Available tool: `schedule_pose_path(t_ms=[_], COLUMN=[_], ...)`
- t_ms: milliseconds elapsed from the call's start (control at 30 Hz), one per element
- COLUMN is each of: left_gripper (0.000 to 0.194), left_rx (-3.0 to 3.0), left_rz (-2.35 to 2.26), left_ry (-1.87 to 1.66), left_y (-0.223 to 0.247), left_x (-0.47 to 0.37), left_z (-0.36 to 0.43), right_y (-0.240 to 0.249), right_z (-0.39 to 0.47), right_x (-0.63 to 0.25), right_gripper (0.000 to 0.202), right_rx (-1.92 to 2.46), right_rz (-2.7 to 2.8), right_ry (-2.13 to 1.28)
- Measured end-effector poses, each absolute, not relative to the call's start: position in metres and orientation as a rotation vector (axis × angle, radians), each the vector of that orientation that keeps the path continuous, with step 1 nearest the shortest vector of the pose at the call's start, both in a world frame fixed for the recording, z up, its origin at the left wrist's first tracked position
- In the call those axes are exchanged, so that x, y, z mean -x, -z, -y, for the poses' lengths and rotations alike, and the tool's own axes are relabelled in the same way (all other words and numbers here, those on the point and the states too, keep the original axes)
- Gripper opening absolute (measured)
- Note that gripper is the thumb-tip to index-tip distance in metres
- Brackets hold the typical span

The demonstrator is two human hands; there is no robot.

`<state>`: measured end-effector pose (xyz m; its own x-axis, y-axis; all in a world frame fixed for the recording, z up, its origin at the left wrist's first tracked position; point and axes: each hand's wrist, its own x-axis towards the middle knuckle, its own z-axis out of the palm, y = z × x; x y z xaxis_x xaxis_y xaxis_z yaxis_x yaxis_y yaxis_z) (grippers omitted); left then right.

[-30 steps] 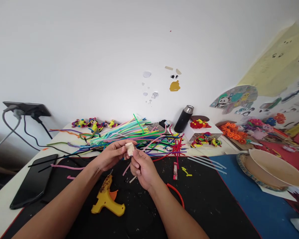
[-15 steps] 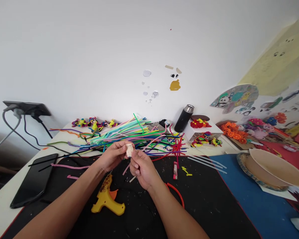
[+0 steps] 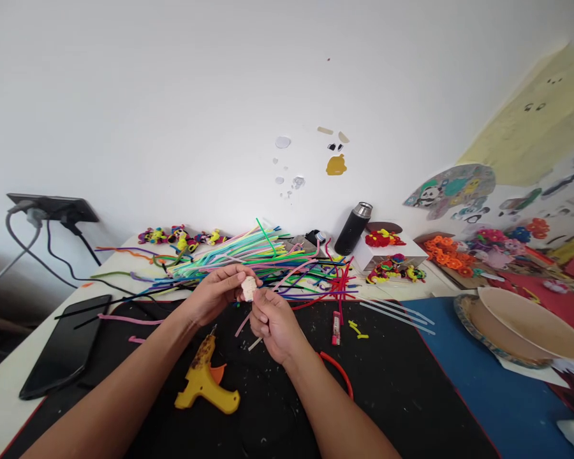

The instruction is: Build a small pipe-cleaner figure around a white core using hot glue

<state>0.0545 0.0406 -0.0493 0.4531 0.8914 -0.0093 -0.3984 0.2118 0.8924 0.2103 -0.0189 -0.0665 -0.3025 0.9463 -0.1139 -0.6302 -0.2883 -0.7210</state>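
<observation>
A small cream-coloured piece [image 3: 249, 289], which looks like a tightly coiled pipe cleaner, is held up between both hands above the black mat [image 3: 387, 382]. My left hand [image 3: 219, 294] pinches it from the left and top with thumb and fingers. From below right, my right hand [image 3: 273, 320] grips its lower end, thumb on the near side and the other fingers curled. Below my left hand lies a yellow glue gun [image 3: 205, 379] with an orange trigger. Behind the hands spreads a heap of coloured pipe cleaners [image 3: 234, 252].
A phone [image 3: 67, 347] lies at the left. Right of my hands are a small red-and-white packet [image 3: 336, 328], yellow bits [image 3: 358, 329] and clear glue sticks [image 3: 397, 312]. Farther off stand a black flask [image 3: 353, 231], a white box [image 3: 363, 255] and a shallow bowl [image 3: 530, 322].
The cream piece has been turned slightly between the fingers. My left fingers have shifted up over its top; my right hand has stayed almost in place.
</observation>
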Motion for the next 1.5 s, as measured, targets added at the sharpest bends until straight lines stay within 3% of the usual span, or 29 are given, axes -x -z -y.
schedule_pose_path(t_ms=[700, 1067, 1500], left_gripper=[0.046, 0.042, 0.065], left_rx=[-1.069, -1.197, -1.507], left_rz=[-0.659, -0.76, -0.765], left_ry=[-0.927, -0.961, -0.794], left_y=[0.057, 0.038, 0.022], left_x=[-0.058, -0.056, -0.061], left_z=[-0.038, -0.035, -0.024], right_y=[0.07, 0.068, 0.065], right_z=[0.015, 0.013, 0.005], right_x=[-0.211, -0.215, -0.225], right_gripper=[0.044, 0.045, 0.043], right_rx=[0.699, 0.74, 0.802], right_rz=[0.703, 0.755, 0.678], right_ry=[-1.756, -1.695, -1.43])
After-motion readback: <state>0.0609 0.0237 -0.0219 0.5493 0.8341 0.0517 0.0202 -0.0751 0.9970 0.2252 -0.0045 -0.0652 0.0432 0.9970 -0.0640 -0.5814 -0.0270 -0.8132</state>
